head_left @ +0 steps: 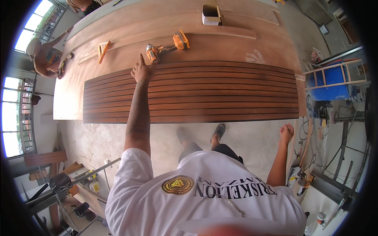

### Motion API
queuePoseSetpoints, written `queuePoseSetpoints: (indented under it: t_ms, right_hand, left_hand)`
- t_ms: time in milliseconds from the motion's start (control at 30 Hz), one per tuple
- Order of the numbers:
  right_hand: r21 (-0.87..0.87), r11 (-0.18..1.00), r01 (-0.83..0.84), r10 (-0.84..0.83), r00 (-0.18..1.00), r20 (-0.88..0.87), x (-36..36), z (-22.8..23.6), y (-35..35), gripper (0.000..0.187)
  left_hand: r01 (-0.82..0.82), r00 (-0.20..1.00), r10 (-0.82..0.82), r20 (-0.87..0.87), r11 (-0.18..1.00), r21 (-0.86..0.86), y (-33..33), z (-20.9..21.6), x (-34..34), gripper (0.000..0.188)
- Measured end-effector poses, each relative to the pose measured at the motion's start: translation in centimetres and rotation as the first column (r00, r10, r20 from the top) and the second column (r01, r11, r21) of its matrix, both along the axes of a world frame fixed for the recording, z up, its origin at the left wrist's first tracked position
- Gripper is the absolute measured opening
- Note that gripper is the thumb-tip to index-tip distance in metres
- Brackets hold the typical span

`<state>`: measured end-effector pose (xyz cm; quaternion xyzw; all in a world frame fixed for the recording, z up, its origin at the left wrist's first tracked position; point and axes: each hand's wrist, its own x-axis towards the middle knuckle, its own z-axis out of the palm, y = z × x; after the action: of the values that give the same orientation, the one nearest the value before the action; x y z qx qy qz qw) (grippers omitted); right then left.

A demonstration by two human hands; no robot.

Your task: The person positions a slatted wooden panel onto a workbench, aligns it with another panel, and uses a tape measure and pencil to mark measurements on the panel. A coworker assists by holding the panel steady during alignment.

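My left hand (142, 71) is stretched over the far edge of a brown slatted wood panel (193, 93) with dark grooves. Its index finger points forward and its fingers are apart, with nothing held. Just beyond and to the right of it, an orange and black cordless drill (164, 48) lies on its side, its battery (181, 39) to the right. My right hand (286, 133) hangs off the table's near side, right of the panel's corner. Its fingers are curled in; what they hold, if anything, is hidden.
The panel lies on a large reddish wooden tabletop (220, 49). Farther back are a long wood strip (232, 34), an orange triangular square (103, 51) and an open cardboard box (211, 19). Another person (45, 59) works at the left edge. A blue container (328, 84) stands at right.
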<state>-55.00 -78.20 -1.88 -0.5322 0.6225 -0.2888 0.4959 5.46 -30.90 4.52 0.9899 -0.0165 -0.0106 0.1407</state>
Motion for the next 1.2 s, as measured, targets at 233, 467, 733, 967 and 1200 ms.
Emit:
queuePoseSetpoints:
  t_ms: [233, 467, 733, 967, 1200]
  right_hand:
    - [-0.296, 0.933, -0.204, 0.126, 0.957, -0.262, -5.9, 0.3, -3.8, 0.034]
    - [-0.485, 0.82, -0.305, 0.128, 0.923, -0.363, -2.4, 1.2, -10.9, 0.037]
    - [-0.264, 0.887, -0.378, 0.251, 0.877, -0.411, 0.0, 1.0, -15.2, 0.046]
    - [-0.371, 0.852, -0.37, 0.175, 0.868, -0.464, 1.1, 1.0, -14.2, 0.043]
    - [-0.376, 0.851, -0.365, 0.155, 0.861, -0.485, 1.0, 1.1, -14.2, 0.036]
  left_hand:
    - [0.21, 0.978, -0.209, -0.029, 0.976, 0.053, -2.1, -6.1, 8.7, 0.084]
    - [0.063, 0.966, -0.135, 0.222, 0.951, 0.303, -7.9, -4.2, 8.0, 0.084]
    - [0.919, 0.38, -0.904, -0.196, 0.392, -0.027, -13.9, 1.5, -27.4, 0.095]
    - [0.946, 0.319, -0.938, -0.137, 0.306, 0.105, -15.5, -1.2, -28.7, 0.097]
    - [0.966, 0.252, -0.962, -0.103, 0.243, 0.092, -15.6, -1.3, -28.7, 0.089]
